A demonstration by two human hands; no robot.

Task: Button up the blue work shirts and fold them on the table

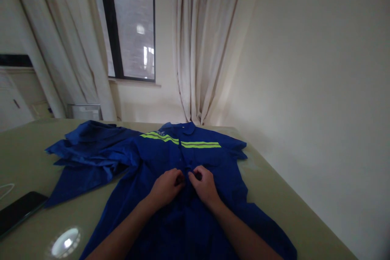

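A blue work jacket (pixel 213 158) with a collar and yellow-green reflective stripes across the chest lies spread on the table, collar at the far end. My left hand (pixel 168 187) is closed on the jacket's front, just left of its middle opening. Close beside it, my right hand (pixel 204 183) pinches the opposite edge of that front, thumb and forefinger together. Small buttons seem to run along the opening above my hands. What exactly lies between the fingertips is too dark to make out.
Crumpled blue cloth (pixel 97 146) lies at the left, meeting the jacket. A black phone (pixel 22 211) and a white cable (pixel 6 190) are on the table (pixel 274 187) at the far left. The wall (pixel 319 89) runs along the right side; curtains (pixel 195 48) and a window (pixel 134 24) stand behind.
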